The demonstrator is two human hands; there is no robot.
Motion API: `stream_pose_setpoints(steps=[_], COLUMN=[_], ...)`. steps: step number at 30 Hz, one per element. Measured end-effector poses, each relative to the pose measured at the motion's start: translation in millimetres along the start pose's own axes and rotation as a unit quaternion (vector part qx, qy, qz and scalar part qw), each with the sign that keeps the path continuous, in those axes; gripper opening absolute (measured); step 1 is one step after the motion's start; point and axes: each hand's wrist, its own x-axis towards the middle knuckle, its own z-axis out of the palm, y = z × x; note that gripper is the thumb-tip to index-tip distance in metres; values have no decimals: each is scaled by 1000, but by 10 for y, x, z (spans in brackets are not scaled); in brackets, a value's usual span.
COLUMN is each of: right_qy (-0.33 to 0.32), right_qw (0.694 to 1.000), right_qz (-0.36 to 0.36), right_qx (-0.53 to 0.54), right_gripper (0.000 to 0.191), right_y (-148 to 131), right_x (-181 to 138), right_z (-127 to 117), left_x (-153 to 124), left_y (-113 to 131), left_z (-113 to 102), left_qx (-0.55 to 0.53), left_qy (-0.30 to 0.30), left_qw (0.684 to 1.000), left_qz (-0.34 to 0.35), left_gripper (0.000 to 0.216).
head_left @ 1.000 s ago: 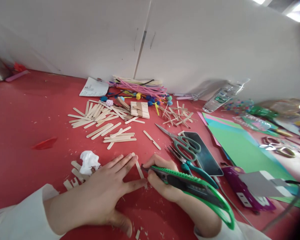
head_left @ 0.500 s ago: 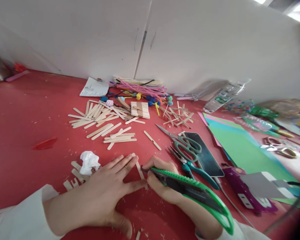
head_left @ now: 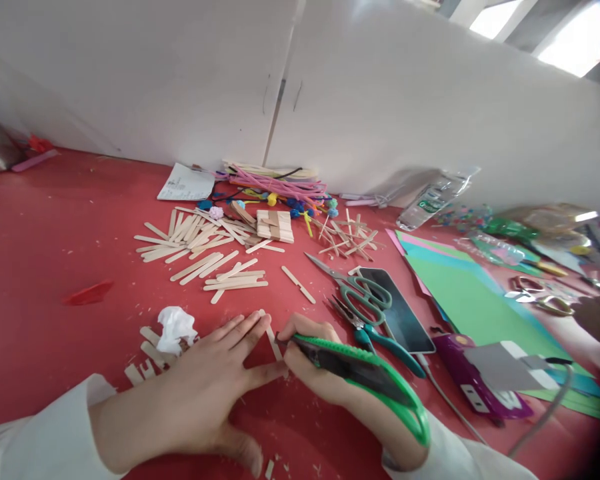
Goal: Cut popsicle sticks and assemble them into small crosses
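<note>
My left hand (head_left: 205, 377) lies flat with its fingers spread, pressing a wooden craft stick (head_left: 273, 339) against the red table. The stick shows between the fingertips of both hands. In my right hand (head_left: 313, 367) is a green utility knife (head_left: 365, 370), gripped near its front, with the tip at the stick's right side. Whether the blade is cutting into the wood I cannot tell. Beside my left wrist sit a crumpled white tissue (head_left: 177, 329) and several short stick pieces (head_left: 153, 343). Small wood shavings and a stick offcut (head_left: 270, 469) lie below my hands.
Loose craft sticks (head_left: 195, 233) and a bundled stack (head_left: 275, 226) lie ahead. Right of my hands are grey-green scissors (head_left: 363, 297), teal pliers (head_left: 387, 347), a phone (head_left: 403, 313), a purple power strip (head_left: 480, 380) and coloured paper (head_left: 470, 293). A plastic bottle (head_left: 433, 200) stands near the partition.
My view has shifted a little, so the scene sits slightly left. The knife's rear end has swung left and up in the picture; my left hand keeps its place on the stick.
</note>
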Motion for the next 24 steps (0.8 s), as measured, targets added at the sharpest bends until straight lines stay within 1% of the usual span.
stream_pose_setpoints(steps=[2, 4, 7, 11, 13, 16, 20, 24], right_qy=[19, 35, 28, 51, 51, 43, 40, 51], right_qw=[1000, 998, 996, 998, 999, 999, 999, 998], right_qz=[10, 31, 39, 4, -5, -4, 8, 6], right_qx=[5, 35, 73, 35, 19, 10, 23, 28], right_gripper=[5, 6, 7, 8, 9, 8, 9, 9], right_y=[-12, -21, -21, -18, -28, -47, -45, -12], right_x=[-13, -17, -13, -20, -25, -24, -26, -30], right_z=[5, 4, -22, -83, -99, -87, -44, -12], left_x=[7, 9, 0, -14, -14, -10, -7, -11], left_y=[-3, -20, -55, -72, -65, -57, -65, -77], left_z=[-1, 11, 48, 78, 76, 70, 78, 86], left_qx=[-2, -3, -2, 2, 3, 7, 5, -2], left_qy=[-8, -13, -5, 6, 3, 0, 6, 10], left_qw=[1000, 1000, 1000, 1000, 1000, 1000, 1000, 1000], left_qz=[-5, -6, 1, 6, 2, 1, 6, 10], left_gripper=[84, 84, 85, 85, 86, 86, 85, 85])
